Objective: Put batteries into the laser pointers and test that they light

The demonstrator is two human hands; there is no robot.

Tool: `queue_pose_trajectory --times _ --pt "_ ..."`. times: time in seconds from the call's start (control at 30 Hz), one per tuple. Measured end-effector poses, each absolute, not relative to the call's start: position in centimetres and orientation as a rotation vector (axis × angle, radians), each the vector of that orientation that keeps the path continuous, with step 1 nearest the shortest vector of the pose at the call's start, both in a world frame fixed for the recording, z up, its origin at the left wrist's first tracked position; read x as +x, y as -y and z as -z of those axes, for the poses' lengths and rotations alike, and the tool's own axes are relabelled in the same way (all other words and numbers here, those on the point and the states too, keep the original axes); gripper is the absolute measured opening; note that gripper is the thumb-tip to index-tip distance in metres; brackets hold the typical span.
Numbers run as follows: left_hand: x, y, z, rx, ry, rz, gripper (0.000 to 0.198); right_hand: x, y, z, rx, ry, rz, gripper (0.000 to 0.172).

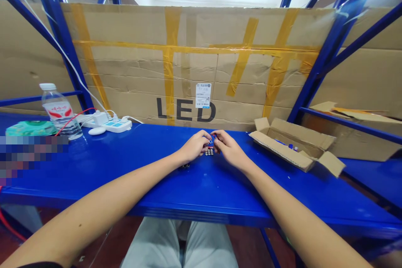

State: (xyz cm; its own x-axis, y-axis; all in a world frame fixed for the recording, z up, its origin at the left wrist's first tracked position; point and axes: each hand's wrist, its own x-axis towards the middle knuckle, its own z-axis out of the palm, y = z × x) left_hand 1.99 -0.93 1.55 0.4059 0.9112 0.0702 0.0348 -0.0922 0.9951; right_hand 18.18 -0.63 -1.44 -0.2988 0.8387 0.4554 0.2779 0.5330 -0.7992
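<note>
My left hand [197, 144] is closed in a pinch above the blue table, with a small pale rectangular piece [210, 142] at its fingertips. Close beside it, my right hand [226, 146] pinches a small piece with red on it [215, 136]; its exact kind is too small to make out. Just below the fingers lies a cluster of small shiny round metal parts [209, 151] on the table. Some small dark parts [185, 166] show partly from under my left wrist.
An open cardboard box [282, 155] with blue items inside stands to the right. At left are a water bottle [59, 111], a green packet [30, 128] and a white power strip [114, 124] with cables. A large cardboard sheet [135, 79] marked LED closes off the back.
</note>
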Motion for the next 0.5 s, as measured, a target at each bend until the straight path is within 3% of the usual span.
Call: queue_pose_trajectory --times 0.5 --pt "2.0 0.8 -1.2 1.486 -0.877 -0.872 0.009 17.6 1.8 1.4 -1.077 1.967 -0.396 0.015"
